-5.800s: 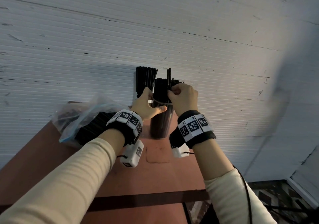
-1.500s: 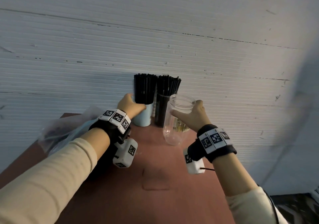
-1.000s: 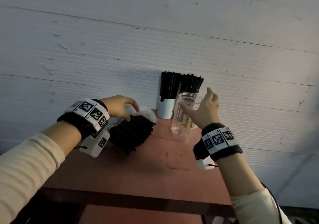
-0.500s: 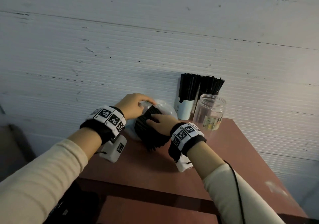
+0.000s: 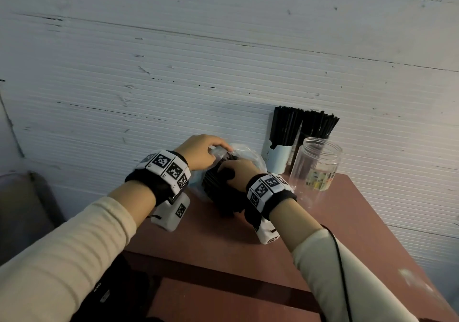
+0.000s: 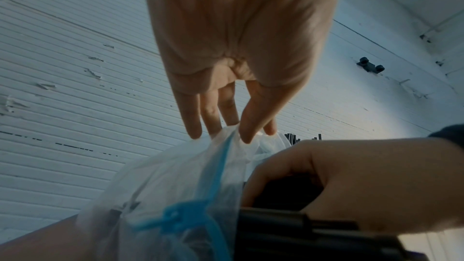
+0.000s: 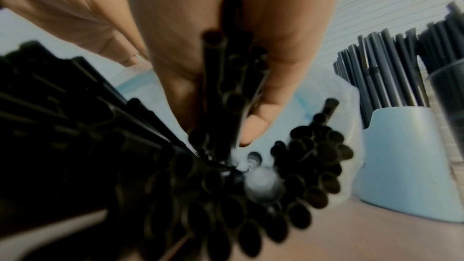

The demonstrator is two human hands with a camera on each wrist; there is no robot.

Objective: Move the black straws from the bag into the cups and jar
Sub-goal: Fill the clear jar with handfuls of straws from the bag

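A clear plastic bag (image 5: pixel 250 155) with a blue zip strip (image 6: pixel 216 182) lies on the table's back left, full of black straws (image 7: pixel 226 195). My left hand (image 5: pixel 201 151) pinches the bag's upper rim between thumb and fingertips (image 6: pixel 247 134). My right hand (image 5: pixel 238 172) is inside the bag's mouth, fingers curled round a bunch of straws (image 7: pixel 233 62). A light blue cup (image 5: pixel 277 156) and a clear cup behind the jar, both packed with upright straws (image 5: pixel 320 125), stand against the wall. An empty clear jar (image 5: pixel 315 170) stands in front of them.
The reddish-brown table (image 5: pixel 248 242) ends near me at a front edge and drops off on the right. A white ribbed wall (image 5: pixel 173 73) rises right behind the cups. Something grey and rounded (image 5: pixel 22 210) sits low at the far left.
My right hand let go of the jar, crossed left and dug into the bag, closing on straws. My left hand left the blue cup and took hold of the bag's rim.
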